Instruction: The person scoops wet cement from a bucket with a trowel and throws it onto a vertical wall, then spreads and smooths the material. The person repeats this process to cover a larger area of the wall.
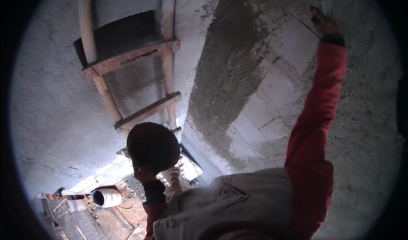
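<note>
At lower centre-left my left hand point(144, 174) grips the near rim of a dark round pan point(154, 148). The pan is in shadow, so its contents cannot be made out. My right arm reaches far up to the right, where my right hand point(328, 26) is closed near the wall surface. A dark-handled tool point(314, 10) shows at its fingers; its working end is blurred and its kind is unclear. Left of that hand, a broad band of wet grey mortar point(227, 57) covers part of the wall, beside bare pale blocks point(272, 97).
A ladder with wooden rungs point(131, 58) leans at the left, beyond the pan. Below on the rubble-strewn ground lies a white bucket point(108, 197) with a hose-like loop beside it. A rough grey wall point(51, 112) stands on the left.
</note>
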